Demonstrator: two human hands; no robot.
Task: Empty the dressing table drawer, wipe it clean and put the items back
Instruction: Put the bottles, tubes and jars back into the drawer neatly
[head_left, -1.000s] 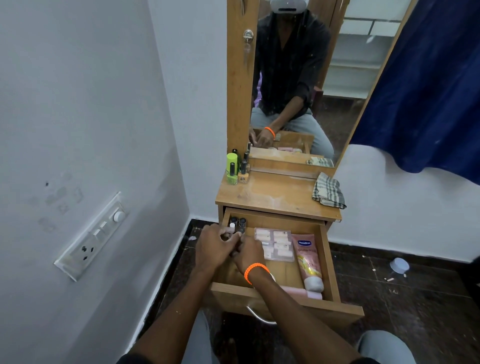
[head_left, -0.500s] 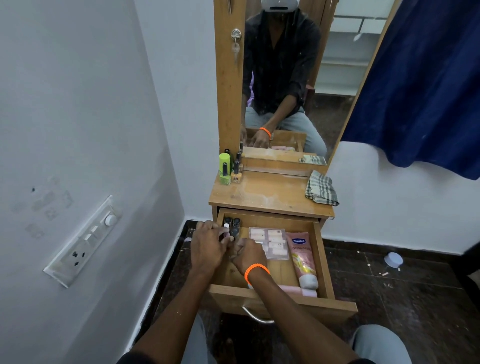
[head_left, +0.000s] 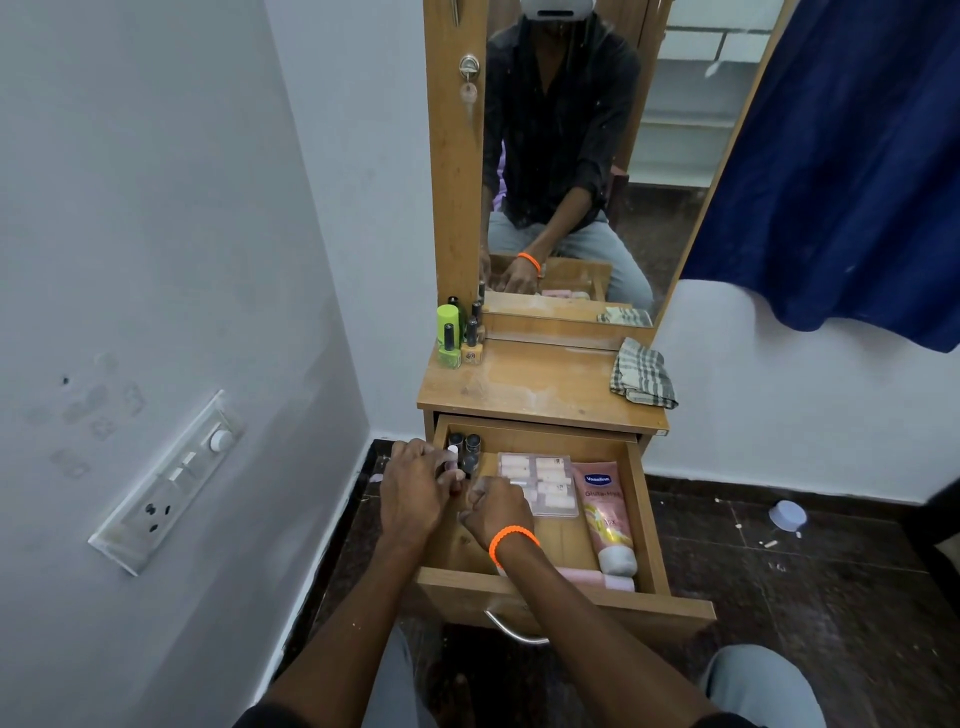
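Note:
The wooden drawer (head_left: 650, 525) of the dressing table (head_left: 545, 387) is pulled out. At its back left corner stand small dark-capped nail polish bottles (head_left: 471, 445). My left hand (head_left: 415, 491) curls around a white-capped bottle (head_left: 453, 451) there. My right hand (head_left: 498, 506), with an orange wristband, is a closed fist just right of it; what it holds is hidden. A clear box of pink pieces (head_left: 540, 483), a pink Vaseline tube (head_left: 605, 514) and a pale pink item (head_left: 597, 578) lie in the drawer.
On the tabletop stand green and tan bottles (head_left: 457, 338) at the back left, and a checked cloth (head_left: 643, 379) lies at the right. A mirror (head_left: 571, 156) rises behind, a switchboard (head_left: 166, 483) is on the left wall, and a blue curtain (head_left: 841, 156) hangs at the right.
Both hands stay at the drawer's back left among the small bottles; the left hand's fingers have shifted slightly around them. The view has tilted a little.

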